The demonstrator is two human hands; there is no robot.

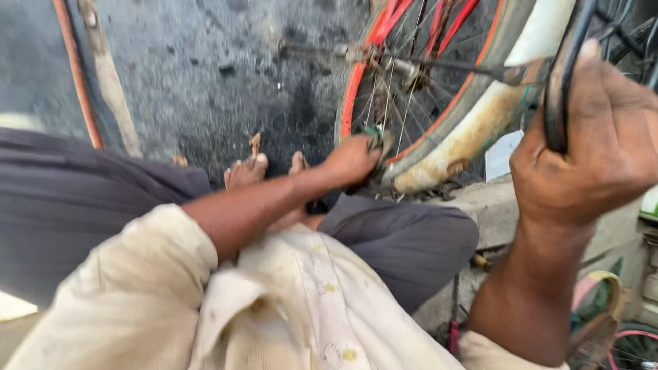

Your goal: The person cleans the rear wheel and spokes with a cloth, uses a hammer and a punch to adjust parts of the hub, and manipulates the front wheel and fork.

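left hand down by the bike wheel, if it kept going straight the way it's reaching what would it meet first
The left hand already sits at the wheel rim; going on, it would likely meet the spokes, though depth is unclear.

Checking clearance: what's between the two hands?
Head view: between left hand and right hand runs the wheel's worn cream mudguard, with red rim beside it.

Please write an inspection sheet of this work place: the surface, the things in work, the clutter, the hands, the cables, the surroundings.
Surface: dark stained ground, with a concrete kerb beside it.
Job's things: bicycle wheel with red rim and spokes; worn cream mudguard; black tyre.
Clutter: wooden stick and orange hose on the ground.
Hands: left hand at the wheel's rim; right hand grips the black tyre.
Cables: nothing seen.
Surroundings: a small pink wheel at lower right.
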